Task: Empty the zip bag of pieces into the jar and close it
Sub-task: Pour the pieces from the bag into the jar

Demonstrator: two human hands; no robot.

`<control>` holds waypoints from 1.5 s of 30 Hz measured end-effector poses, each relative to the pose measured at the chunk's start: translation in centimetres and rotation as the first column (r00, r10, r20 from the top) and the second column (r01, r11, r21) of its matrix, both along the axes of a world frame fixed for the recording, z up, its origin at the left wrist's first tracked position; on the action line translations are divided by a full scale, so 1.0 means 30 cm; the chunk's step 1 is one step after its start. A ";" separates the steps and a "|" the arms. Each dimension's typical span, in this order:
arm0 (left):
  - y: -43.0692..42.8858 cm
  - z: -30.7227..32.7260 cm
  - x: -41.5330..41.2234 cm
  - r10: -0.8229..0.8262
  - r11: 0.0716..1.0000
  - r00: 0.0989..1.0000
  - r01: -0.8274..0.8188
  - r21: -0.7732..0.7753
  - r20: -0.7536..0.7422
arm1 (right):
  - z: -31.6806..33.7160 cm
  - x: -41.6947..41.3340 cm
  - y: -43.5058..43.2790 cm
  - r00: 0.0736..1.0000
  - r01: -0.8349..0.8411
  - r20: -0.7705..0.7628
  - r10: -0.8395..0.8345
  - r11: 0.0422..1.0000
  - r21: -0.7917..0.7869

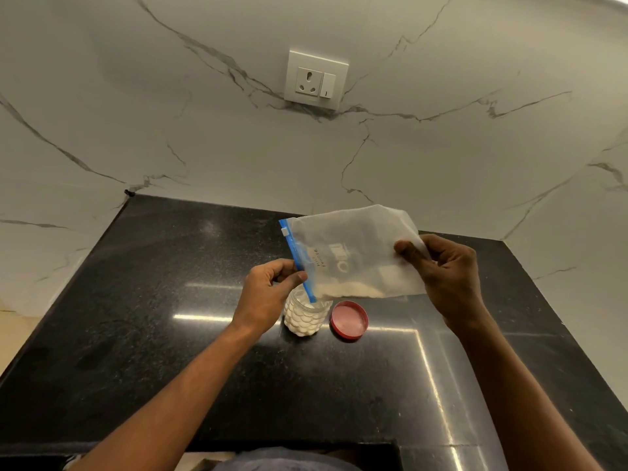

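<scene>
Left hand point(268, 294): thumb and curled forefinger pinch the blue zip strip point(299, 260) of the zip bag point(353, 253). Right hand point(445, 270): fingers curled, thumb pinching the bag's opposite edge. Bag held sideways, lower zip corner at the mouth of the jar point(304, 316) on the black counter point(170, 300). Pale pieces point(350, 291) line the bag's low edge. Red lid point(350, 319) lies just beside the jar.

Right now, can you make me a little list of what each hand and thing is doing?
Jar: clear dimpled plastic jar, open, white pieces inside
Lid: round red lid, lying on black counter beside jar
Bag: clear plastic zip bag, blue zipper strip, corner over jar
Left hand: pinches zipper strip
Right hand: pinches bag's far end
</scene>
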State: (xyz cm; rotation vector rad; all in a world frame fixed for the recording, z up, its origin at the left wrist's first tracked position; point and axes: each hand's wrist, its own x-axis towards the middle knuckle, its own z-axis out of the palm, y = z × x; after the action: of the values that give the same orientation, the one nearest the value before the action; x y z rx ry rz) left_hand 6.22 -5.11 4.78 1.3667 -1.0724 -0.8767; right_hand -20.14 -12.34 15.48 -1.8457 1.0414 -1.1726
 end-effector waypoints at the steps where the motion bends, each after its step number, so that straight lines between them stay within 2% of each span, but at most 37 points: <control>1: -0.002 0.002 0.000 0.001 1.000 1.000 -0.001 0.000 -0.003 | 0.002 0.001 -0.001 0.999 0.026 0.018 -0.026 1.000 -0.007; 5: -0.003 0.006 -0.003 0.001 1.000 1.000 -0.001 -0.004 0.000 | 0.009 0.006 -0.004 1.000 -0.009 0.003 0.009 1.000 -0.005; 8: -0.003 0.008 -0.002 0.002 1.000 1.000 -0.002 -0.003 -0.009 | 0.013 0.007 -0.009 0.998 0.054 0.029 -0.053 0.998 -0.024; 12: 0.000 0.008 -0.002 0.005 1.000 1.000 -0.005 0.001 -0.006 | 0.009 0.002 -0.004 1.000 -0.013 -0.019 0.013 1.000 -0.004; 15: -0.001 0.010 -0.004 0.003 1.000 1.000 -0.003 0.001 0.002 | 0.022 0.000 -0.004 0.999 0.034 0.016 -0.033 0.999 -0.021; 18: -0.002 0.009 -0.004 -0.001 1.000 1.000 0.001 -0.003 -0.003 | 0.021 0.001 0.001 1.000 -0.005 -0.014 0.005 1.000 -0.014; 21: -0.003 0.010 -0.004 -0.001 1.000 1.000 0.001 -0.006 -0.002 | 0.030 0.003 0.000 0.999 0.052 0.012 -0.052 0.998 -0.020; 24: 0.000 0.007 -0.004 -0.004 1.000 1.000 0.004 -0.011 0.001 | 0.024 0.005 0.006 1.000 -0.006 -0.012 0.006 1.000 0.002; 27: -0.002 0.008 -0.002 0.004 1.000 1.000 -0.004 -0.008 0.003 | 0.028 0.007 0.003 0.999 0.030 0.023 -0.030 1.000 -0.009; 30: 0.000 0.006 0.001 0.002 1.000 1.000 -0.002 -0.007 0.003 | 0.021 0.008 0.012 0.999 -0.045 -0.026 0.045 0.999 0.022; 33: -0.002 0.008 0.002 0.008 1.000 1.000 -0.008 -0.003 -0.001 | 0.027 0.003 0.008 0.999 0.022 0.029 -0.022 1.000 0.008; 36: -0.001 0.003 0.000 0.000 1.000 1.000 0.000 0.002 0.010 | 0.031 0.007 0.011 1.000 -0.027 -0.011 0.027 0.999 0.018; 45: -0.005 -0.006 0.002 0.006 1.000 1.000 -0.005 0.016 -0.006 | 0.041 0.042 0.022 0.998 0.030 0.063 -0.029 0.999 -0.022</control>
State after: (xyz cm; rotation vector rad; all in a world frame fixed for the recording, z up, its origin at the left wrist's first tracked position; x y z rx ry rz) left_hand 6.29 -5.27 4.60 1.3789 -1.0583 -0.8869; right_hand -18.88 -11.67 16.69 -1.8053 1.0274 -1.2563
